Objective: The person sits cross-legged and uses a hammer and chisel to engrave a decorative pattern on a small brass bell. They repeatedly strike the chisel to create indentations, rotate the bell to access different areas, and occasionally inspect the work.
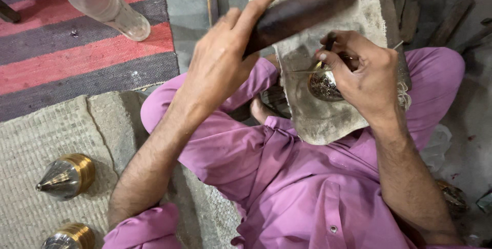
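The left hand point(220, 57) is gripping a dark wooden mallet point(302, 8); the right hand point(366, 75) is pinching a thin chisel point(328, 44) onto the engraved metal piece point(323, 85) lying on the padded block point(328, 121). The piece looks stiff, slippery, best steadied at its rim.

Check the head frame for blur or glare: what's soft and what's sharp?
Head view: the dark mallet in the left hand is motion-smeared; the right hand and engraved metal piece are fairly sharp; mild glints on the brass cones; light is soft and even, shadows faint; the plastic bottle is slightly soft.
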